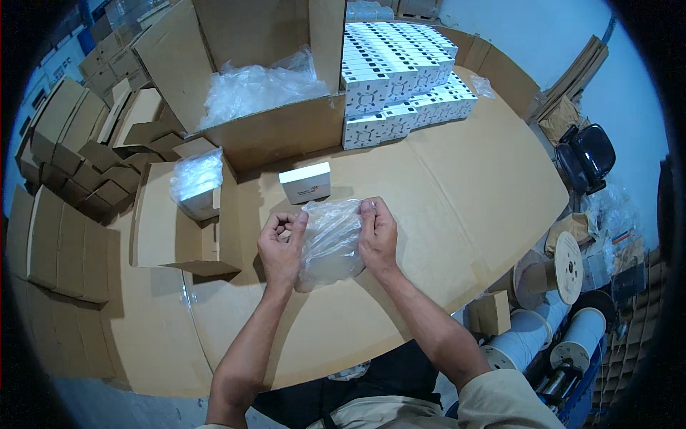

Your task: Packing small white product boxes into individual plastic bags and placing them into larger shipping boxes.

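A clear plastic bag (330, 247) is stretched between my two hands above the cardboard-covered table. My left hand (281, 247) pinches its upper left edge, and my right hand (377, 236) pinches the upper right edge. Just beyond the bag a small white box (306, 183) stands on the table. To the left is an open cardboard carton (161, 239) with a bubble-wrapped item (198, 179) inside. Whether the bag contains anything I cannot tell.
A large open carton (279, 132) of clear plastic bags (257, 89) stands at the back. Stacked white boxes (400, 71) fill the far right part of the table. Folded cartons (68, 250) line the left side. Cable spools (568, 268) and a black chair (586, 157) are on the right.
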